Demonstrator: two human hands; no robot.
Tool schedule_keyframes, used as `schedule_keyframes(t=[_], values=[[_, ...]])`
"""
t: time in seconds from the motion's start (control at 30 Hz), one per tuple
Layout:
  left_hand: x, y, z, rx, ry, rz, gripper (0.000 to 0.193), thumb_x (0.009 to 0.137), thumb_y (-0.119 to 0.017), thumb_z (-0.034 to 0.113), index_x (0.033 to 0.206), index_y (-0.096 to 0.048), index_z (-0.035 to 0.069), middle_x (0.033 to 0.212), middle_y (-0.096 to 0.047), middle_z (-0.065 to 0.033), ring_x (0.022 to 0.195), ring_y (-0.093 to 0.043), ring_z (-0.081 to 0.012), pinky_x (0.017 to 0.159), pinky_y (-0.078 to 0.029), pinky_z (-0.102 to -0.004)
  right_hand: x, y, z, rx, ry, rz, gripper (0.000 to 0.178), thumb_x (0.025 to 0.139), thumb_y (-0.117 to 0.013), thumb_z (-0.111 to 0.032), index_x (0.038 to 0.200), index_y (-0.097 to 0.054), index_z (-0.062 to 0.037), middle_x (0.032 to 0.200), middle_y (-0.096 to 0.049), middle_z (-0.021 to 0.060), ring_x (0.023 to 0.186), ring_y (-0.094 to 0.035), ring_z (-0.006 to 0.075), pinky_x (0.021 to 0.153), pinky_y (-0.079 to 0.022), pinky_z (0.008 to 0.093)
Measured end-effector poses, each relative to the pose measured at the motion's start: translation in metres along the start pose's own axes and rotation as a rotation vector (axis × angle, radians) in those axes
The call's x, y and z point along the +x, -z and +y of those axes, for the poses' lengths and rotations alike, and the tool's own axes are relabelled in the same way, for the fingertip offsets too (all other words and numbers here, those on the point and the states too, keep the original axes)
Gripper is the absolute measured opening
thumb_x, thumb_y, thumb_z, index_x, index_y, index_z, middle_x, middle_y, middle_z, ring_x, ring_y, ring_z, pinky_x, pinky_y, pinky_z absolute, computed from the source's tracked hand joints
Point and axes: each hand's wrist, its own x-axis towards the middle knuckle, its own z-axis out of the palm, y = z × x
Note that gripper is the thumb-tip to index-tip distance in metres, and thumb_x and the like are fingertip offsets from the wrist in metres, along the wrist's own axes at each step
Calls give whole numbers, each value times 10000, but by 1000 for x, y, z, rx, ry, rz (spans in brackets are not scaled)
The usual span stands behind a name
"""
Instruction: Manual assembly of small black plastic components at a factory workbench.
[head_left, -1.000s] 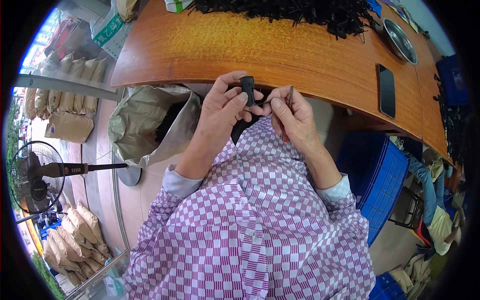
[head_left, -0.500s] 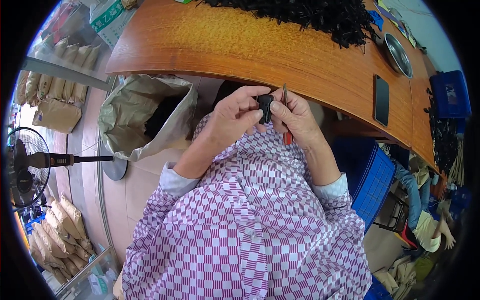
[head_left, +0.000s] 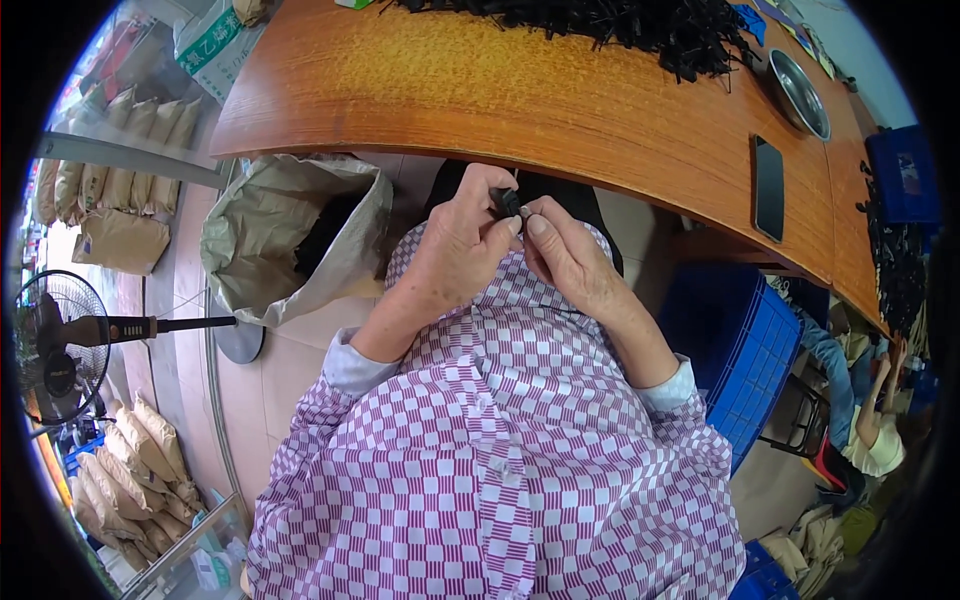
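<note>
Just in front of my belly, below the table edge, my left hand [head_left: 462,240] pinches a small black plastic piece [head_left: 508,202] between thumb and fingers. The piece is tilted and partly covered by the fingertips. My right hand [head_left: 574,258] meets it from the right, its thumb and curled fingers pressed together at the piece's near end. What sits inside the right hand's grip is hidden; no red-handled tool shows now.
On the wooden table [head_left: 420,95] lie a heap of black plastic pieces [head_left: 610,22], a phone [head_left: 768,188] and a metal bowl [head_left: 798,95]. An open sack [head_left: 250,245] and a fan [head_left: 65,345] stand left. A blue crate [head_left: 745,365] is at right, with another person [head_left: 875,430] beyond.
The black piece has turned and tilted in my left hand. My right hand has rotated and closed in toward it; the slim tool with a red handle it held is out of sight.
</note>
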Motion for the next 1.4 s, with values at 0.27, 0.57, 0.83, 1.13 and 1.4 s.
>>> schedule_keyframes(t=[0.27, 0.57, 0.83, 1.13, 1.4], values=[[4, -10, -2, 170, -60, 7, 312, 830, -579, -65, 1093, -434, 22, 752, -592, -148, 692, -656, -236, 595, -497, -325, -2, 5, 5, -95, 69, 47, 291, 1030, -376, -304, 972, -476, -38, 605, -443, 16, 544, -436, 100, 506, -356, 257], [4, -16, 1, 360, -143, 79, 266, 840, -594, -16, 1068, -470, 46, 701, -567, -152, 619, -624, -254, 543, -461, -340, 3, 1, 12, 12, 169, 118, 277, 1019, -411, -299, 917, -470, -48, 630, -455, 31, 570, -463, 131, 529, -383, 268], [5, 71, -2, 572, -133, 361, 263, 840, -616, 64, 1064, -480, 70, 640, -502, -68, 534, -496, -118, 494, -411, -283, 41, 109, 7, -542, 321, 396, 279, 938, -562, -280, 1067, -559, -33, 797, -643, 154, 756, -648, 281, 684, -503, 349], [-53, 192, -75, 1051, -16, 531, 313, 845, -597, 76, 1145, -514, 44, 922, -645, -171, 880, -641, -323, 782, -495, -401, 102, 262, 30, -1238, -176, 615, 327, 892, -564, -206, 1196, -487, -115, 960, -663, 195, 908, -622, 404, 772, -478, 506], [-5, 113, -55, 172, 116, 106, 313, 913, -575, 79, 1210, -504, 13, 1122, -612, -89, 935, -616, -149, 806, -483, -257, 92, 208, 35, -1215, 40, 426, 304, 880, -589, -188, 1152, -497, -86, 948, -661, 195, 858, -627, 402, 726, -487, 483]])
